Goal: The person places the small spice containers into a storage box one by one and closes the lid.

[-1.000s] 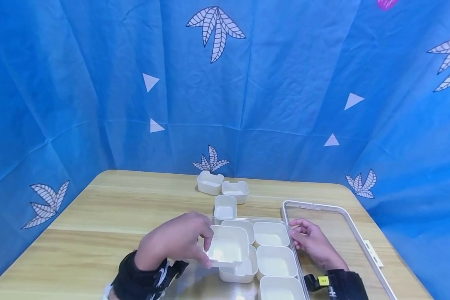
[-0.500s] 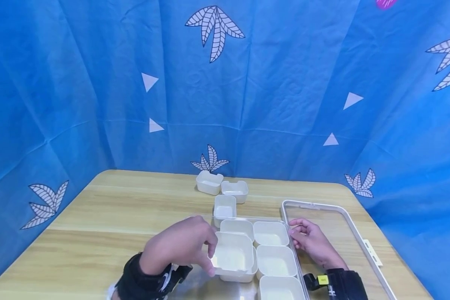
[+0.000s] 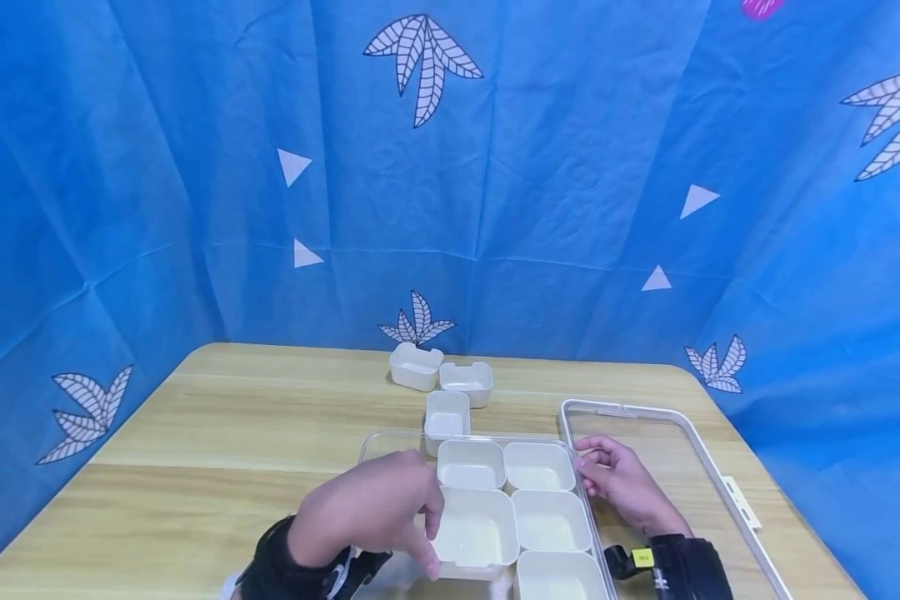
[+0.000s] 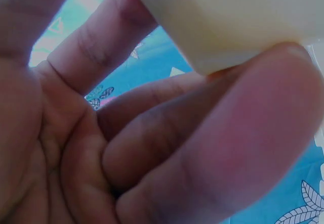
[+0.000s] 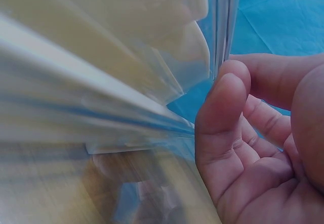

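Lower centre, the left hand [image 3: 378, 507] pinches a square cream plastic cup [image 3: 476, 527], now lowered over another, apparently stacking them inside a clear rectangular plastic box [image 3: 597, 533] whose edge the right hand [image 3: 619, 477] pinches.

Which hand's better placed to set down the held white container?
Likely the left hand: it grips the white container by its left side. The right hand pinches the right edge of the clear box, apart from that container, so it seems better suited to steadying.
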{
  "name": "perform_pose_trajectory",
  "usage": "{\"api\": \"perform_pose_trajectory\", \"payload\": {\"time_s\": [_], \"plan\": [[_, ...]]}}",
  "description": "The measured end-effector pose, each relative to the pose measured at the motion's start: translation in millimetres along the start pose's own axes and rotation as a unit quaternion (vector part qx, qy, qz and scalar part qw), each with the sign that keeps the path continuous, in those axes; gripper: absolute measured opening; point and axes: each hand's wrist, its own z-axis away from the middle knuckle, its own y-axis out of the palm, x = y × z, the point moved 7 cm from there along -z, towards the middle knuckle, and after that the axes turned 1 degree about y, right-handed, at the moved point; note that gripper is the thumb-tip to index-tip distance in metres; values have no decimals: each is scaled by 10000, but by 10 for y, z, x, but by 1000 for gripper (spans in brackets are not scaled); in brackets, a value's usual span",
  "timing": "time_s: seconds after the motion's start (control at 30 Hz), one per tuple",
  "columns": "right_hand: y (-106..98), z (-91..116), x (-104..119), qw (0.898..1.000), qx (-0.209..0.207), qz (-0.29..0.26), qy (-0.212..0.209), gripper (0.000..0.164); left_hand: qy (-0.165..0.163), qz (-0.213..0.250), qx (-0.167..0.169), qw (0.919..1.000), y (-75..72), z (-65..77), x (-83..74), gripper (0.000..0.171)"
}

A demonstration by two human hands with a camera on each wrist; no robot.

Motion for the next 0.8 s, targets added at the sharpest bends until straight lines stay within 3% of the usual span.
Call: {"api": "perform_pose_trajectory", "payload": {"time_s": [0.47, 0.8], "plan": [[-36, 6, 0, 9999, -40, 142, 33, 36, 238, -240, 307, 9990, 106, -52, -105, 24], [2, 10, 40, 9999, -37, 154, 24, 34, 497, -136, 593, 9969, 177, -53, -161, 22]]}}
